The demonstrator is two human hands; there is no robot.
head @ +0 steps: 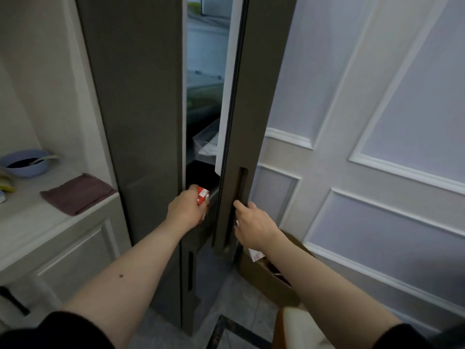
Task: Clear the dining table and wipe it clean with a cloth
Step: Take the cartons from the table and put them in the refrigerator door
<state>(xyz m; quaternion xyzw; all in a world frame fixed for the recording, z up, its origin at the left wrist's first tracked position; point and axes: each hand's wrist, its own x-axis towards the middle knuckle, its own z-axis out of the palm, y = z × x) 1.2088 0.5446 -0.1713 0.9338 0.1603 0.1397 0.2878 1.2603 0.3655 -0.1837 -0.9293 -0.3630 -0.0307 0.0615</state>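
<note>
both bare forearms reach out: left hand (pixel 186 210) grips small red-and-white carton (pixel 202 195); right hand (pixel 254 226) hooks tall grey fridge door's (pixel 251 96) handle; widen gap before sliding carton in.

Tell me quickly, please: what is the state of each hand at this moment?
Left hand: closed around a red and white carton, at the fridge opening.
Right hand: fingers curled at the recessed handle of the fridge door, gripping it.

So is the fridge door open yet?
Open, only partly: the right door stands ajar, with lit shelves visible in the gap.
</note>
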